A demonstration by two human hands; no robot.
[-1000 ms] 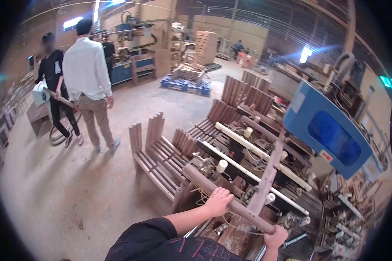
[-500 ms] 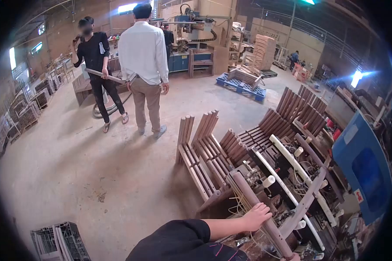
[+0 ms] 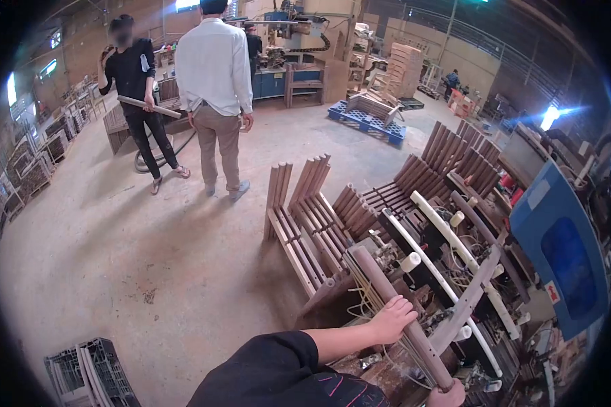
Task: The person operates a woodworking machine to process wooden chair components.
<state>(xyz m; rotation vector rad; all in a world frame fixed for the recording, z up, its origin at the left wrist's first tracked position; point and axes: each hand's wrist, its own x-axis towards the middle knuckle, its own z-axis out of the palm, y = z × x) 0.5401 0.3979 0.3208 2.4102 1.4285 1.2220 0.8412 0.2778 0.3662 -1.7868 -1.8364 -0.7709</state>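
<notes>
Through the head camera I follow a wooden bar (image 3: 429, 352), which lies slantwise over the near left corner of the machine bed (image 3: 404, 356). My left hand (image 3: 394, 319) is closed over the bar's middle, fingers wrapped across its top; my right hand (image 3: 447, 393) is curled round its near end, partly cut off by the lower border. Whether the bar rests on the bed or is carried above it I cannot tell. A flat plank (image 3: 467, 306) meets the bar's right flank, and I cannot make out whether the two are joined. Close at that side a white cylinder (image 3: 410, 262) stands up near the bar's far end, with a long white rod (image 3: 448, 289) running beyond it. Pale cables (image 3: 363, 298) droop at the bed's left edge, where slatted wooden frames (image 3: 293, 234) stand just outside. A blue hood (image 3: 563, 258) closes off the bed's right edge. On the open floor, well apart, are a person in a white shirt (image 3: 214, 68), a person in dark clothes (image 3: 139, 81) gripping a rod (image 3: 149, 106), and a dark crate (image 3: 119, 366) of slats.
</notes>
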